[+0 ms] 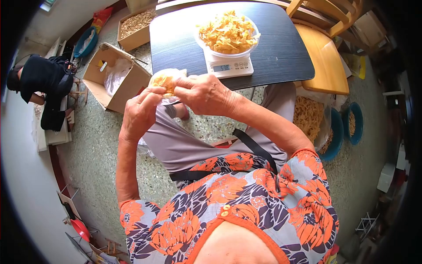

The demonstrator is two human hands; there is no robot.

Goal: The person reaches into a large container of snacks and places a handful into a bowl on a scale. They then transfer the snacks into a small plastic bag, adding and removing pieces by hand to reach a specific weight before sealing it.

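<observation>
Both hands meet just off the near edge of the dark rectangular counter (281, 53), above the lap. The left hand (140, 113) and right hand (203, 93) are each closed on a small clear plastic bag of yellow dried strips (165, 82), the fingers pinching at its lower part.

The bag is judged light, soft and crinkly, its film somewhat slippery and its contents brittle. The film above the fill would be the safer place to pinch than the filled body.

A white bowl heaped with the same yellow strips (227, 34) sits on a white digital scale (230, 67) near the counter's near edge. Bare counter surface lies to either side. A wooden chair (325, 61) crowds the right edge, an open cardboard box (115, 77) the left.
</observation>
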